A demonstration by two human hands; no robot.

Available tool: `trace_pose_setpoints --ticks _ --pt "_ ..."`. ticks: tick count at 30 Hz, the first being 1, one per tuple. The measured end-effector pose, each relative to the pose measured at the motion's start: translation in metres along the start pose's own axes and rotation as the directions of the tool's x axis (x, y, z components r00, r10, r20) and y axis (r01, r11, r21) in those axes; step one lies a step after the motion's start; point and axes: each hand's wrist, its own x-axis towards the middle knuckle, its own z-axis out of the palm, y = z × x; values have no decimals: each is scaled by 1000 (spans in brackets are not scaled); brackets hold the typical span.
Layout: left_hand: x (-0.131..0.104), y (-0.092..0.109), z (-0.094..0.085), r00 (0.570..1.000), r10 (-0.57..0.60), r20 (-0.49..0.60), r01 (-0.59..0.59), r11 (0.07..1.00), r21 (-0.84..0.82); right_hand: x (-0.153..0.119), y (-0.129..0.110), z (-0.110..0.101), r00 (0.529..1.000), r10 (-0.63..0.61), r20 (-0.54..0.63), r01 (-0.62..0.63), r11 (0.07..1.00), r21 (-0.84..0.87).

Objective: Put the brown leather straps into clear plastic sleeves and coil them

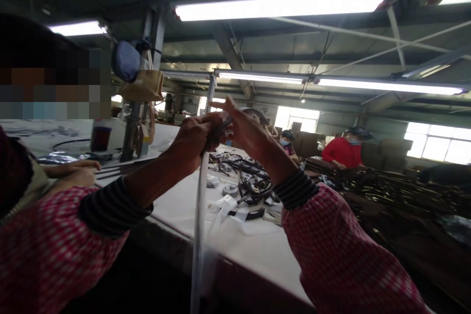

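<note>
At the top of a long pale strip, which looks sheathed in clear plastic, my left hand is closed in a fist. The strip hangs down from that fist past the table edge. My right hand meets the left one at the strip's upper end. Its lower fingers curl in against the left hand, with one or two fingers raised. What those curled fingers hold is hidden and blurred. Beyond my hands, a heap of dark coiled belts with clear plastic wrap lies on the white table.
A co-worker's hands rest at the left beside dark flat strips. A post with a hanging tan bag stands behind. Brown strips are piled at the right, near a person in red. A dark cup stands at the left.
</note>
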Motion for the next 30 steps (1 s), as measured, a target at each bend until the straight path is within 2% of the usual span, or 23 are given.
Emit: trace_pose_setpoints --ticks 3,6,9,12,14,16,19,21,23,26,30 --pt "-1 -12 -5 999 44 -5 -43 991 130 11 1 -26 978 -15 -206 13 1000 -11" --pt "-5 -20 -11 1000 4 -5 -3 977 211 19 0 -47 964 -67 -256 46 995 -87" --pt "0 -14 -6 998 -54 23 48 976 210 20 -3 -37 984 -65 -165 58 997 -47" --pt "14 -1 7 999 20 46 -27 986 162 20 -2 -9 1000 -11 6 11 1000 18" --pt "22 2 11 997 67 40 -73 986 150 20 3 2 998 38 54 -41 997 60" --pt "24 -3 3 998 64 1 -63 982 176 16 11 1 997 83 -6 -82 991 105" --pt "16 -22 -21 991 64 -115 -36 971 235 3 26 -14 982 149 -118 -135 984 119" --pt "7 -36 -37 988 30 -154 9 970 244 -7 36 -22 980 167 -105 -157 983 96" --pt "-1 -47 -45 993 -59 -103 82 969 233 -13 44 -24 979 162 -123 -150 984 101" --pt "-8 -54 -46 996 -81 -39 88 971 223 -13 48 -21 965 111 -237 -83 989 123" --pt "-8 -51 -36 986 -168 -13 168 973 160 -5 37 -19 941 32 -338 -2 996 88"
